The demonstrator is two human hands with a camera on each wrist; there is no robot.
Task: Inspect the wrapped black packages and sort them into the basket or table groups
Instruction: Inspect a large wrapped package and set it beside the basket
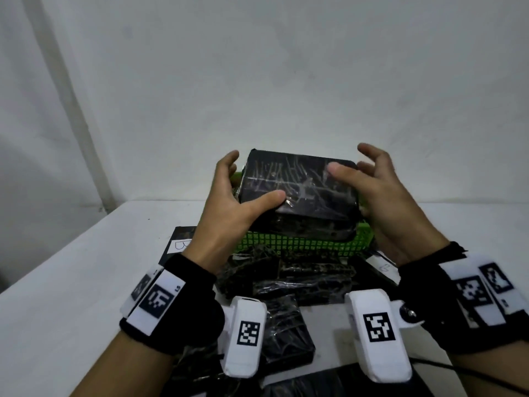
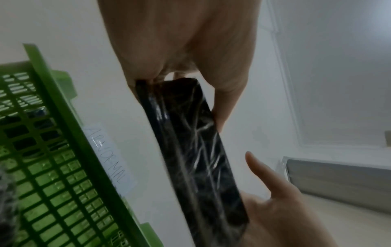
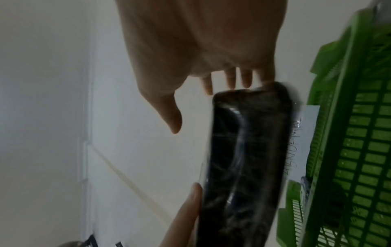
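Note:
A black package wrapped in creased clear film is held up above a green mesh basket. My left hand grips its left end, thumb pressed on the near face and fingers behind. My right hand hovers at the right end with fingers spread. In the right wrist view its thumb stands apart from the package, and its fingers reach straight past the top edge. The left wrist view shows the package edge-on under my palm, beside the basket.
More wrapped black packages lie on the white table in front of the basket: a pile and one nearer me. Paper labels sit at left and right. A handwritten label is by the basket rim.

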